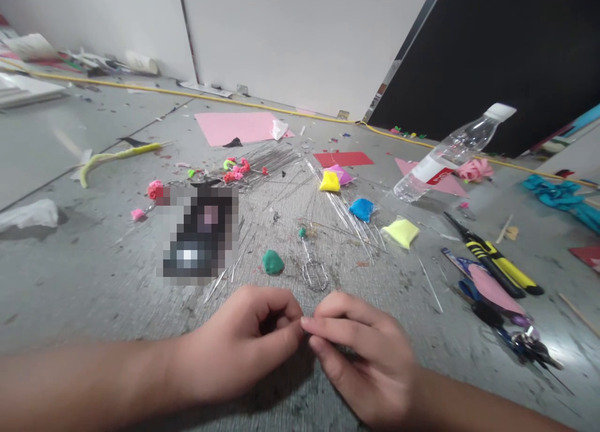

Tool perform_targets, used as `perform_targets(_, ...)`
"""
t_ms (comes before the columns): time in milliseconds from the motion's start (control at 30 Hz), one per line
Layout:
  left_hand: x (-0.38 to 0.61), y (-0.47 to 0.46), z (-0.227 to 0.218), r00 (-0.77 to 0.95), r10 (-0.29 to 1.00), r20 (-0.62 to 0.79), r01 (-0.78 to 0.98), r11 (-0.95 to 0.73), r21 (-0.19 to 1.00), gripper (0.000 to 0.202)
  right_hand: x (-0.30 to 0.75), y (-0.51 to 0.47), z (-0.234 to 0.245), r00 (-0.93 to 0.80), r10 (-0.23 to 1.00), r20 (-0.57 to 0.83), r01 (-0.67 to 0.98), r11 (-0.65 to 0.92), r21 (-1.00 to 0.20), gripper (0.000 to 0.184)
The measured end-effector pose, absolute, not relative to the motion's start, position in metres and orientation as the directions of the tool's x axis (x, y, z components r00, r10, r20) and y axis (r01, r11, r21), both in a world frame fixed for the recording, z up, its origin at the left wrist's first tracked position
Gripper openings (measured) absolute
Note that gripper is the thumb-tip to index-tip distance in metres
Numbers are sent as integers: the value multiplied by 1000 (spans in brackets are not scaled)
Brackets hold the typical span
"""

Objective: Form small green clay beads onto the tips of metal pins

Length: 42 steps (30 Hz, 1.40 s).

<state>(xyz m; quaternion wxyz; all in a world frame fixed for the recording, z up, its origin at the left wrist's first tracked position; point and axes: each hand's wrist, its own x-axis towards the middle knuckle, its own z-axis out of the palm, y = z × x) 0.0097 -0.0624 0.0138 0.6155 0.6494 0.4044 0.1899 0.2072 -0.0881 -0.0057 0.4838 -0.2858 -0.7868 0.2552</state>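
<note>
Two bare hands met fingertip to fingertip low over the grey floor (94, 282): left hand (244, 347) curled, right hand (360, 357) pinched, whatever they gripped too small to tell. Just beyond lay a twisted wire loop (314, 272) and a rounded green clay lump (272, 262). Further out: thin metal wires (349, 216) in a fan, soft yellow (329, 181), blue (362, 209) and lime clay pieces (401, 231), a clear plastic bottle (450, 154), yellow-handled pliers (497, 260), pink paper (234, 127). White wall (304, 38) behind.
</note>
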Motion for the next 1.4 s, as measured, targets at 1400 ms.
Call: perform_targets(1400, 6, -61, 13, 690, 690, -217, 289, 12, 957, 18, 209, -89, -12, -404, 702, 587, 101, 672, -734, 28)
